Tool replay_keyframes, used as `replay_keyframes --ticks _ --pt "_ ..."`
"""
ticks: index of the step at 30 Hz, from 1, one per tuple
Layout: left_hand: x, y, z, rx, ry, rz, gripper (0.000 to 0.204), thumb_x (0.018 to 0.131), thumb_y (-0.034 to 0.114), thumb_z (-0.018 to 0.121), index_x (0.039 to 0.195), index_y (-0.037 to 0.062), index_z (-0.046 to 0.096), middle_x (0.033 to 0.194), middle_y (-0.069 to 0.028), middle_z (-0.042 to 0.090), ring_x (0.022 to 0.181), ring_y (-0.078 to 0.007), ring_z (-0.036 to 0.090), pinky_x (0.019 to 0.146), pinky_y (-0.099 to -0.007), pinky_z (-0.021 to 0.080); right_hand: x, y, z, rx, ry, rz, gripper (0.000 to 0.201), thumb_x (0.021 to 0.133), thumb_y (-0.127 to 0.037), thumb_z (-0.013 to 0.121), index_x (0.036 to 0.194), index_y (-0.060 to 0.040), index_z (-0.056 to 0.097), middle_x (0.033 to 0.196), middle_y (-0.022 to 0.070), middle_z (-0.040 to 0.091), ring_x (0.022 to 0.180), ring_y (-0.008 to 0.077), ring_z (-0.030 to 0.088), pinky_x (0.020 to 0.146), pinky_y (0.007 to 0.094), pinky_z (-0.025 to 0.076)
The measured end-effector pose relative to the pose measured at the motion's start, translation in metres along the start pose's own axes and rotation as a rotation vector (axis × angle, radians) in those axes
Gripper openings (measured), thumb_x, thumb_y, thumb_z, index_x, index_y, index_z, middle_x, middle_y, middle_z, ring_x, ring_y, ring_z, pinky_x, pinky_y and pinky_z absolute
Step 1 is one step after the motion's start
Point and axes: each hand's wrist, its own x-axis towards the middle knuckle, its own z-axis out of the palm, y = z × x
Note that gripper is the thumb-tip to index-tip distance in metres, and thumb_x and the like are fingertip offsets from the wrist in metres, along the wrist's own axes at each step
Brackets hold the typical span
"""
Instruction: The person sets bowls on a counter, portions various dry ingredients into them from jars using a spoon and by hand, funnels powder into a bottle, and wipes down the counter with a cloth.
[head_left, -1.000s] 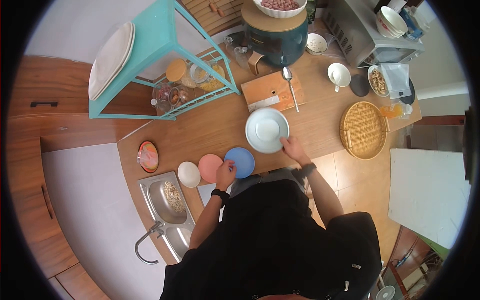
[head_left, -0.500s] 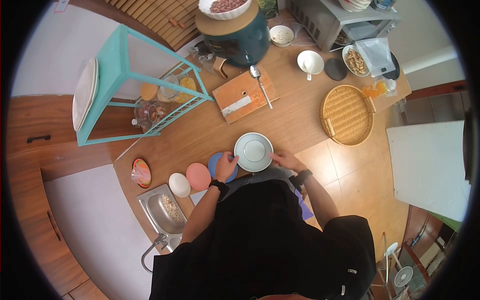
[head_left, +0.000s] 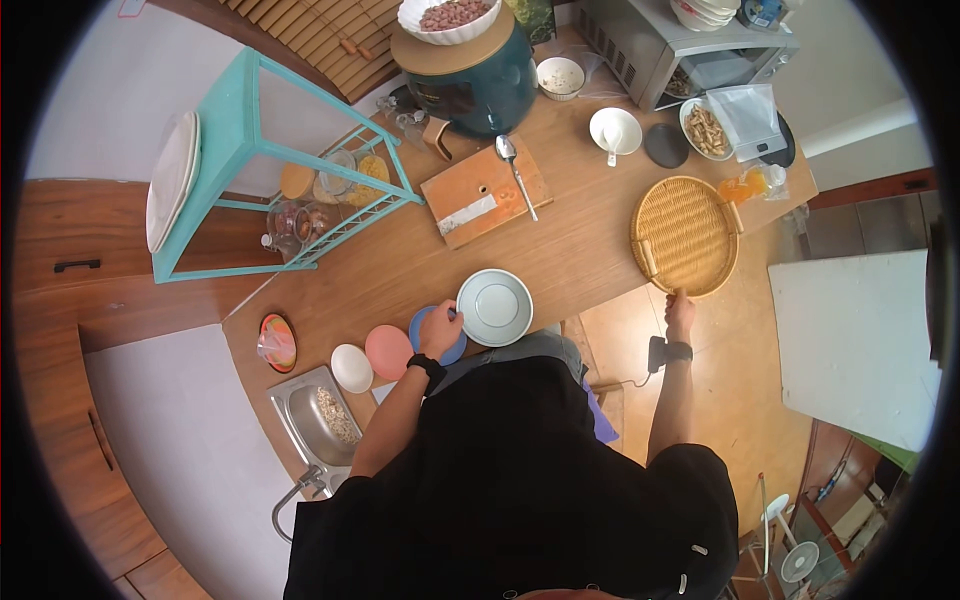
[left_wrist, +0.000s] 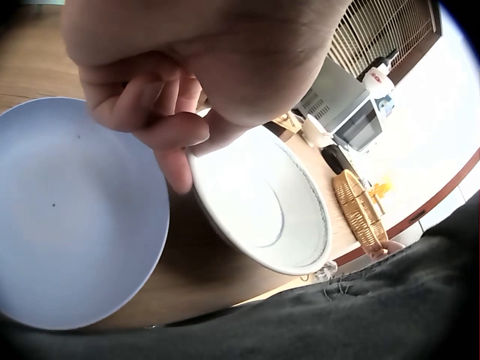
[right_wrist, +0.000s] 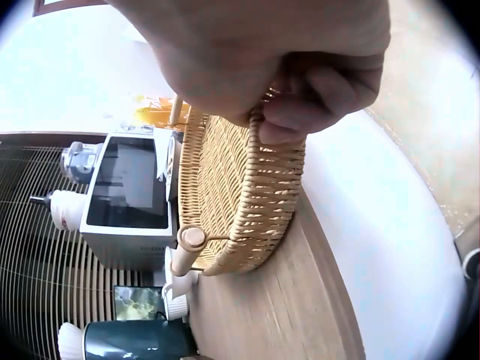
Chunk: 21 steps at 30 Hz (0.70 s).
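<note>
My left hand (head_left: 438, 331) pinches the left rim of a white bowl (head_left: 497, 308) near the counter's front edge. Thumb and fingers meet at that rim in the left wrist view, and the inside of the bowl (left_wrist: 259, 196) looks empty. Partly under this hand lies a blue plate (left_wrist: 75, 217), left of the bowl. Out to the right, my right hand (head_left: 680, 313) grips the near rim of a round wicker basket (head_left: 688, 236). Curled fingers wrap over the woven rim (right_wrist: 255, 180) in the right wrist view. Two wooden handles stand on the basket's sides.
A pink plate (head_left: 388, 352) and a white dish (head_left: 352, 369) continue leftward to the sink (head_left: 322, 415). Behind the bowl lies an orange board (head_left: 485, 195) with a spoon (head_left: 516, 175). Farther back are a teal shelf (head_left: 250, 120), a dark green cooker (head_left: 480, 90) and a microwave (head_left: 690, 45).
The white bowl has come toward me and left, beside the blue plate, where my left hand took its rim. My right hand let go of it and moved right to the basket.
</note>
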Motion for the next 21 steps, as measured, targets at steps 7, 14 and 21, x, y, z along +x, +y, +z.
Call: replay_keyframes --ticks 7,14,21 --pt "-0.007 -0.009 0.013 0.039 0.066 -0.016 0.026 0.090 0.026 0.061 0.110 0.0094 0.063 0.084 -0.0167 0.072 0.086 -0.0401 0.067 0.073 -0.0487 0.051 -0.087 0.034 0.062 -0.057 -0.216 0.079 0.035 0.096 -0.033 0.051 0.077 -0.0060 0.064 0.057 0.0002 0.050 0.044 0.0097 0.042 0.039 0.0269 0.031" --pt "-0.009 -0.003 0.024 0.018 0.109 -0.080 0.023 0.093 0.024 0.058 0.106 0.0062 0.061 0.084 -0.0209 0.070 0.085 -0.0448 0.065 0.075 -0.0555 0.049 -0.152 0.043 0.106 0.134 -0.361 0.319 0.026 0.095 -0.026 0.055 0.080 -0.0041 0.060 0.062 -0.0021 0.047 0.045 0.0076 0.038 0.040 0.0232 0.028" --pt "-0.011 -0.012 0.029 -0.083 0.111 -0.067 0.025 0.093 0.024 0.057 0.112 0.0061 0.060 0.093 -0.0219 0.069 0.091 -0.0441 0.064 0.078 -0.0567 0.048 -0.146 0.056 0.112 0.152 -0.603 0.423 0.027 0.098 -0.027 0.057 0.093 -0.0010 0.062 0.064 -0.0048 0.046 0.048 0.0042 0.036 0.041 0.0199 0.027"
